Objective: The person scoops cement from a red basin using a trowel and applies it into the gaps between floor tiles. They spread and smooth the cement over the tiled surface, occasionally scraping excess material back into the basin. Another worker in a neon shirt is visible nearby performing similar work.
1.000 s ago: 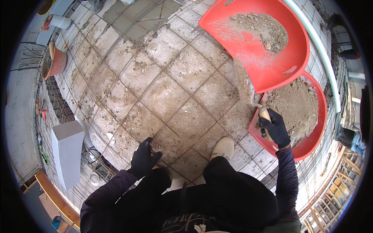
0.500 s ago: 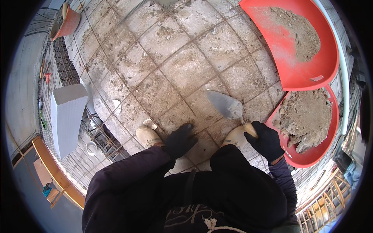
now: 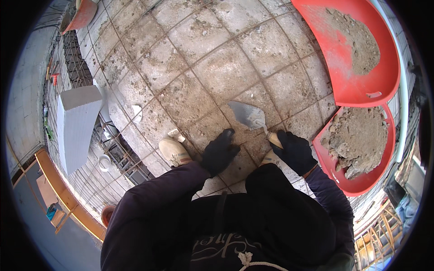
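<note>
In a black glove, my right hand [image 3: 294, 152] is wrapped round the wooden handle of a trowel [image 3: 247, 114]. The trowel's grey pointed blade lies low over the dirty slab, tip toward the far left; whether it touches the surface I cannot tell. My left hand [image 3: 219, 152], gloved in black too, is just above the floor between my shoes, its fingers stretched and nothing seen in them. Beneath both hands a grid of thin steel bars [image 3: 209, 94] crosses the pale slab, which is strewn with crumbs of earth. A white fragment [image 3: 176, 134] rests by my left shoe [image 3: 173, 151].
Two red tubs stand on the right: the far tub [image 3: 385, 86] holds loose earth, the near tub [image 3: 373, 184] clumpy earth. A grey-white foam block [image 3: 77, 131] stands at left beside a rebar-lined trench [image 3: 129, 160]. Another orange-red container [image 3: 82, 18] sits at the far left.
The trowel and my right hand have shifted left, bringing the blade slightly farther away. My left hand has moved right and a little forward. The whole view has shifted slightly.
</note>
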Demonstrator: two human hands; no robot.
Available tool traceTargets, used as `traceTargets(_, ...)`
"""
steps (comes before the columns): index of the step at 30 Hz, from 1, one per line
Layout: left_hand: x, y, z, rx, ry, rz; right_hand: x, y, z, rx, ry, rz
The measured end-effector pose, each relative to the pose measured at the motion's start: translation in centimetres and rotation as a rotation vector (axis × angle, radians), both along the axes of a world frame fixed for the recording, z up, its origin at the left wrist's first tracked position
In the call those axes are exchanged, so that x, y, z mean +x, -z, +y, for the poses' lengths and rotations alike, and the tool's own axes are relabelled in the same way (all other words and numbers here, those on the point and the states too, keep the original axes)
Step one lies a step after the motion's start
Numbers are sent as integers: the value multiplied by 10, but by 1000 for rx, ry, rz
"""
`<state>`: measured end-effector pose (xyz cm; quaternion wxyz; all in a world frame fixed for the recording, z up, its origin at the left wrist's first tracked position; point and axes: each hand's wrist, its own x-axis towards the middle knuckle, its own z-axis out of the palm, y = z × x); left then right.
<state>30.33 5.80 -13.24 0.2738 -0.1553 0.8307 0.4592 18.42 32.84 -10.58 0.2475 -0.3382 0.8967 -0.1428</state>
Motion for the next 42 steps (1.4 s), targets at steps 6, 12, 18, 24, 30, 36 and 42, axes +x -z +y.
traceTargets(6,-23,6,12,-4,-55,-103,23,1,-5,-152,95,-168)
traceTargets(12,-44,-2,17,2,-106,-34,12,0,5,-165,150,-356)
traceTargets(18,-32,-46,-53,137,125,-31,-25,-40,50,-167,201,-456)
traceTargets(24,12,-86,-164,-128,196,-98,-68,-83,119,-448,1007,-672)
traceTargets(30,43,-61,-170,-157,160,78,-81,-102,100,-61,644,-562)
traceTargets(36,11,-37,-162,-210,170,141,-5,-60,15,-163,-13,-657)
traceTargets(42,-24,-27,-146,-326,199,176,8,-38,-22,-26,-166,-797)
